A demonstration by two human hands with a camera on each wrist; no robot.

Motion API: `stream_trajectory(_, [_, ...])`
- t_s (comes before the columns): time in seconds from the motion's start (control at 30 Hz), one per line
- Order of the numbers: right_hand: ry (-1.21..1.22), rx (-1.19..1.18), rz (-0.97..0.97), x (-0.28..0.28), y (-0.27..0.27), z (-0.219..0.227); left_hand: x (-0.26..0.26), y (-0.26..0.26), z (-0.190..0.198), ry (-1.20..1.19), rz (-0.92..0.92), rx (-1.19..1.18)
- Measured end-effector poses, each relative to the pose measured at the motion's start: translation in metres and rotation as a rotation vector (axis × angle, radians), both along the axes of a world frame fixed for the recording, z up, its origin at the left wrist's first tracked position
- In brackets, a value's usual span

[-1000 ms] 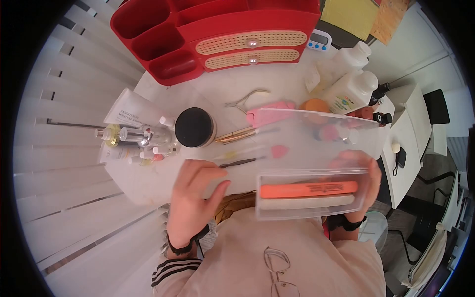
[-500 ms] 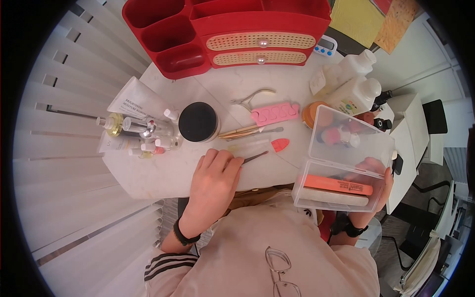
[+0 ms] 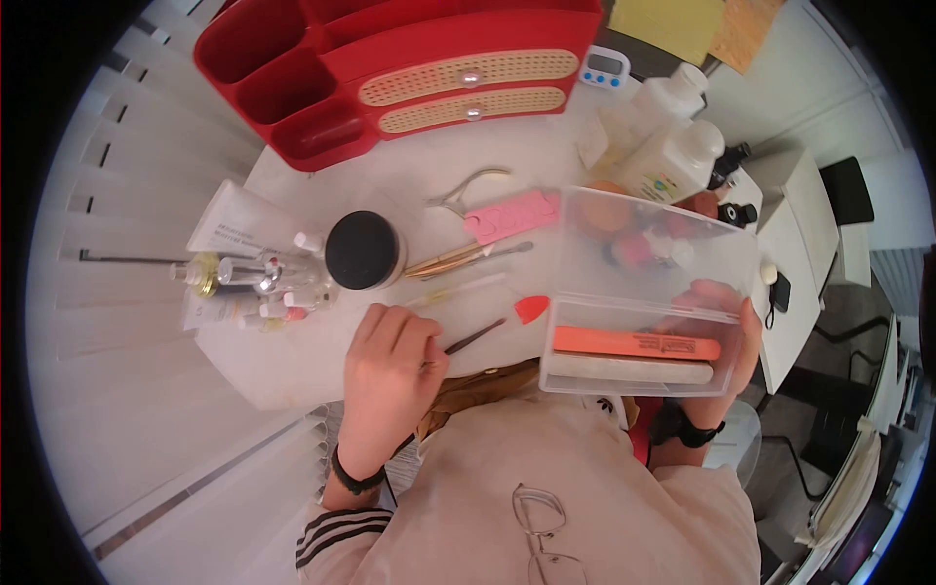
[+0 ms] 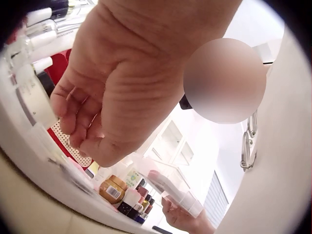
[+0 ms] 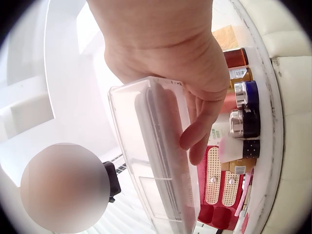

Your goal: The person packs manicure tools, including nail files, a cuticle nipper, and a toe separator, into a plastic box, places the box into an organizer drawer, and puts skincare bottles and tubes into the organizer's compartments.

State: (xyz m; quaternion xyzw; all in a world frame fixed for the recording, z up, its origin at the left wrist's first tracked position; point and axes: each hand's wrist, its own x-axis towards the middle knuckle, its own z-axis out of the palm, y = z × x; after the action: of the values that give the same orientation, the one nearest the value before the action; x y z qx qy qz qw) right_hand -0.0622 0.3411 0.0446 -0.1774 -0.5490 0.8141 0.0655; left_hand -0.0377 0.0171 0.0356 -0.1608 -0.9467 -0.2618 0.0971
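Observation:
My left hand (image 3: 395, 385) has loosely curled fingers beside the near end of a dark slim tool (image 3: 476, 336) lying on the table. In the left wrist view nothing shows between the fingers of this hand (image 4: 107, 102). My right hand (image 3: 746, 341) grips the right end of a clear, open-lidded box (image 3: 565, 383), which holds an orange bar (image 3: 634, 343) and a pale file (image 3: 624, 368). The right wrist view shows the hand (image 5: 195, 92) with fingers along the side of the box (image 5: 141, 141). A red-tipped spatula (image 3: 531, 310) lies between tool and box.
Behind are a black-lidded jar (image 3: 363, 250), gold tools (image 3: 453, 261), a pink toe separator (image 3: 512, 216), nippers (image 3: 468, 188) and a red organizer (image 3: 336, 146). Small bottles (image 3: 268, 276) stand at left, white bottles (image 3: 673, 161) at back right, partly behind the raised lid.
My left hand first moved right to the dark tool, then drew back left, showing more of it. The tool lies at a steeper slant. The box has shifted right and stays in my right hand.

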Motion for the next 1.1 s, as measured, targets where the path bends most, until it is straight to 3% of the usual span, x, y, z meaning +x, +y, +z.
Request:
stream_trajectory(0.17, [0.013,-0.029,0.107,-0.003,-0.007,0.004,0.002,0.009,-0.019,0.113,0.031,-0.044])
stream_trajectory(0.3, [-0.006,-0.027,0.058,-0.002,-0.010,0.007,0.007,0.009,-0.008,0.080,0.030,0.057])
stream_trajectory(0.7, [-0.033,-0.035,0.044,-0.002,-0.013,0.010,0.006,0.011,0.001,-0.217,-0.046,0.038])
stream_trajectory(0.9, [-0.010,-0.078,0.125,-0.004,-0.010,0.006,0.010,0.010,-0.001,-0.180,0.049,0.183])
stream_trajectory(1.0, [-0.039,-0.091,0.085,-0.004,-0.017,0.011,0.014,0.010,0.015,-0.026,0.221,0.263])
stream_trajectory(1.1, [-0.045,-0.099,0.119,-0.005,-0.017,0.007,0.024,0.016,0.037,0.159,0.179,0.234])
